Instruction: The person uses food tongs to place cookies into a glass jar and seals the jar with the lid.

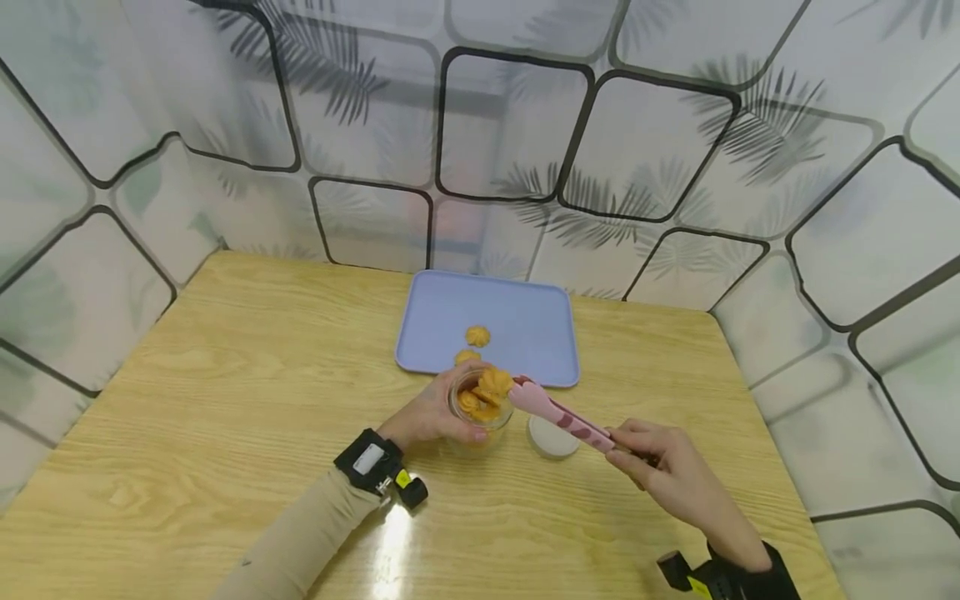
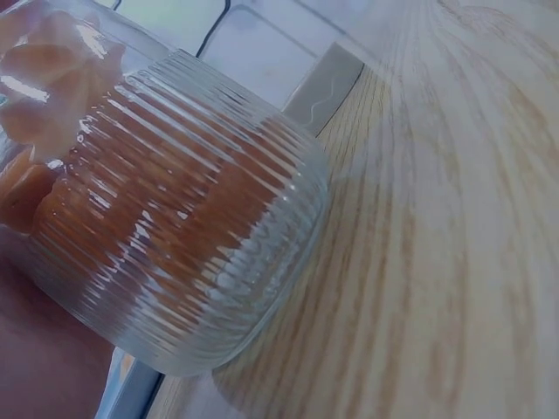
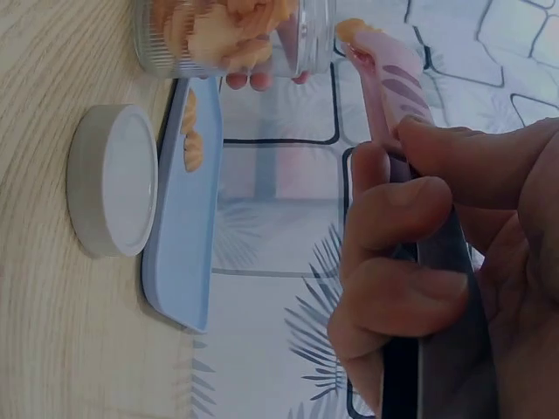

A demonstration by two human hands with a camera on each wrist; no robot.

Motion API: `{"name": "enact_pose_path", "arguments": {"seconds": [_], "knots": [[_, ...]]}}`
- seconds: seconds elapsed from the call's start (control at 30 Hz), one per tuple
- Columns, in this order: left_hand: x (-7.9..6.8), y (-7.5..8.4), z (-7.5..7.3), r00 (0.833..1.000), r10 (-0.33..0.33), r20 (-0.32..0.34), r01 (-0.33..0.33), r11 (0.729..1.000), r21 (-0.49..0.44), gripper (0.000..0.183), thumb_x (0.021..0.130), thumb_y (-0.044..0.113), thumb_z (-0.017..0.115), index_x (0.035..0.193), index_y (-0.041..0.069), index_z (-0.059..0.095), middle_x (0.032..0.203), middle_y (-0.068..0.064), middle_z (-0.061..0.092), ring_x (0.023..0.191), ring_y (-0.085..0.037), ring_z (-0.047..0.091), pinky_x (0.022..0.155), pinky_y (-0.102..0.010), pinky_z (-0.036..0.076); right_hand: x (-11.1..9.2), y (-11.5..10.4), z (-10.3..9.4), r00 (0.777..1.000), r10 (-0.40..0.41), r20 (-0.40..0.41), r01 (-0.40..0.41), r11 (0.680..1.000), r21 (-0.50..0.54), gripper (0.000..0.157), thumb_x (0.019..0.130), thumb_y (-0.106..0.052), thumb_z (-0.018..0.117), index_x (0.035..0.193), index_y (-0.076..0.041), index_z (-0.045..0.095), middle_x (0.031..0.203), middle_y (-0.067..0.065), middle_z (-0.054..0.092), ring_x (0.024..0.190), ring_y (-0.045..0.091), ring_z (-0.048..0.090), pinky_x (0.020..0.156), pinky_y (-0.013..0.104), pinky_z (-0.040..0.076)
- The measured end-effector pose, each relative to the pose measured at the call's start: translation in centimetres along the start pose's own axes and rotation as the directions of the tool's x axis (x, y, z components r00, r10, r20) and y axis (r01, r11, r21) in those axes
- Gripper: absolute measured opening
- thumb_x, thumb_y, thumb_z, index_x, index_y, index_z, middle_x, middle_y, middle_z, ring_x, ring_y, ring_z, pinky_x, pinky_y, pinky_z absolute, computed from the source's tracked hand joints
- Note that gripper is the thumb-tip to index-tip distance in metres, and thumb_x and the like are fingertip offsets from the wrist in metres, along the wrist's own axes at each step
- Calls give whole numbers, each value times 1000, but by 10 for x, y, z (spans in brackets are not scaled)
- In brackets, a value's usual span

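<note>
My left hand (image 1: 429, 414) grips a ribbed glass jar (image 2: 192, 236), fingers and thumb curled round its side, near the tabletop. Inside the jar lie several golden, flower-shaped cookies (image 1: 471, 403). A pair of pink tongs (image 1: 564, 417) is held in my right hand (image 1: 675, 477), thumb and fingers round its dark handle. At the tongs' paw-shaped tip, a cookie (image 3: 351, 30) is caught just above the jar's mouth. Behind the jar a blue tray (image 1: 517, 321) carries a cookie (image 1: 477, 336) and another cookie (image 1: 467, 356) partly hidden by my left hand.
A round white lid (image 1: 553, 439) lies on the wooden table (image 1: 262, 367), right of the jar and in front of the tray. Patterned curtain-like walls (image 1: 510, 125) rise at the back and both sides.
</note>
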State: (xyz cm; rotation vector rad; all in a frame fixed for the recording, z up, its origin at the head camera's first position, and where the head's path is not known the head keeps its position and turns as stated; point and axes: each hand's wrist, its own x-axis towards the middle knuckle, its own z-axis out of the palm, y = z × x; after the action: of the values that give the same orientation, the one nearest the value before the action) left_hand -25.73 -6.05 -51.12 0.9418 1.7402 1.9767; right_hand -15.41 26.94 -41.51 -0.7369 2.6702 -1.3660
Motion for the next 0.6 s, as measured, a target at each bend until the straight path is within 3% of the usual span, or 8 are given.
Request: {"name": "enact_pose_path", "arguments": {"seconds": [0.17, 0.6], "knots": [[-2, -1, 0, 1000, -6, -6, 6, 1000, 4, 81, 76, 17, 89, 144, 6, 48, 136, -7, 59, 125, -17, 54, 108, -28, 44, -2, -4, 4, 1000, 8, 13, -7, 1000, -27, 24, 96, 1, 66, 118, 5, 73, 84, 0, 63, 51, 3, 43, 41, 22, 39], [0, -3, 0, 999, 41, 9, -41, 999, -16, 77, 77, 14, 89, 142, 2, 49, 132, -1, 61, 125, -16, 56, 108, -27, 45, -6, -10, 1, 1000, -9, 26, 12, 993, -115, 25, 95, -2, 68, 118, 2, 74, 82, -6, 62, 52, -2, 39, 43, 21, 38]]}}
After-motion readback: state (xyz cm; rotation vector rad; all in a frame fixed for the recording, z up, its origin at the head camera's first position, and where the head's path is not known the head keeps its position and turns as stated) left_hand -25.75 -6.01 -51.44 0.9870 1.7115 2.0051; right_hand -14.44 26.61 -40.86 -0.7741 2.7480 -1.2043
